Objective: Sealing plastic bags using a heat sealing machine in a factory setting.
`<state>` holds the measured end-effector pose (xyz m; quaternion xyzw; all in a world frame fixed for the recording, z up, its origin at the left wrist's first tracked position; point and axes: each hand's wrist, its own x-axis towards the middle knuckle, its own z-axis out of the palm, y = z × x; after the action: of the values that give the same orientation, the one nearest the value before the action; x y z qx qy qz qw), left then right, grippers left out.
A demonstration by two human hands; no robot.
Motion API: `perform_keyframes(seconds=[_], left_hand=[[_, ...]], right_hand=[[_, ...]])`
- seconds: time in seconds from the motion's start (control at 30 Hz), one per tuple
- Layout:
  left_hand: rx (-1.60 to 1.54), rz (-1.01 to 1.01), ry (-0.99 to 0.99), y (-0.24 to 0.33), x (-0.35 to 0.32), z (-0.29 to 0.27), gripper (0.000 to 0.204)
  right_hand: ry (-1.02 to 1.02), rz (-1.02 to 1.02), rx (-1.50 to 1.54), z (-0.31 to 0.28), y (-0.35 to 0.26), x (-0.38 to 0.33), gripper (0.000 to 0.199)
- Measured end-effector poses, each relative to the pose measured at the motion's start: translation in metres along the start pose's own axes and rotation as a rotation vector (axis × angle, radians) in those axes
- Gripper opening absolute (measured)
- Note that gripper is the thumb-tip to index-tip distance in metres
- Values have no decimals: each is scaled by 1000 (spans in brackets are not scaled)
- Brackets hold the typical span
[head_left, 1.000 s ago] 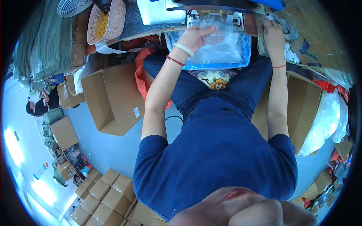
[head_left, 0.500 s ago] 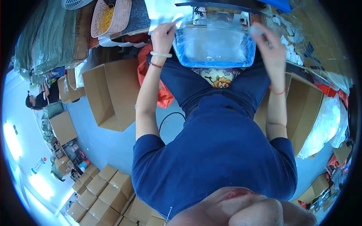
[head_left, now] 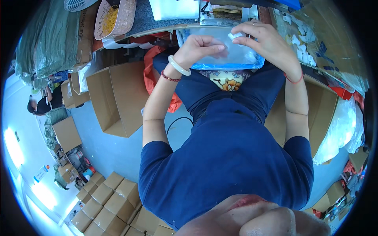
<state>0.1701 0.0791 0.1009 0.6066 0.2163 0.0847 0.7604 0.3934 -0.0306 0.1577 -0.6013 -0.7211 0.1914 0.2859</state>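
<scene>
My right hand (head_left: pixel 271 43) pinches a small white piece (head_left: pixel 236 36) between thumb and fingers, over a blue-lined bin (head_left: pixel 228 65) at my lap. Clear plastic bags (head_left: pixel 238 55) lie in that bin. Close by on the left, my left hand (head_left: pixel 197 49) hovers over the same bags, its thumb stretched toward the white piece. Its other fingers are curled and smeared by motion, so what they hold, if anything, does not show. More small white pieces (head_left: pixel 302 51) are scattered on the table to the right.
A stack of clear bags (head_left: pixel 175 11) and a metal device (head_left: pixel 224 16) are on the far table. At the far left stands a pink basket (head_left: pixel 103 29) with yellow rubber bands (head_left: pixel 110 23). Open cartons (head_left: pixel 116 98) flank my legs. Another person (head_left: pixel 49 100) is at the left.
My left hand has come down and right from the clear bags on the table. My right hand has moved slightly left and down, and a white piece now shows in its fingers.
</scene>
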Motion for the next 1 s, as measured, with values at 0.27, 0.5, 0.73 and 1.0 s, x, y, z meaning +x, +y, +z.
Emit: perform_keyframes(seconds=[0.27, 0.5, 0.73, 1.0], left_hand=[[-692, -77, 106, -37, 76, -11, 22], [-283, -27, 295, -41, 73, -19, 28], [1393, 658, 569, -57, 45, -118, 43], [884, 415, 745, -43, 1, -77, 20]], right_hand=[[347, 514, -670, 4, 88, -31, 29], [474, 338, -820, 21, 156, -53, 27], [601, 505, -563, 12, 135, -52, 27], [550, 383, 231, 32, 24, -50, 25]])
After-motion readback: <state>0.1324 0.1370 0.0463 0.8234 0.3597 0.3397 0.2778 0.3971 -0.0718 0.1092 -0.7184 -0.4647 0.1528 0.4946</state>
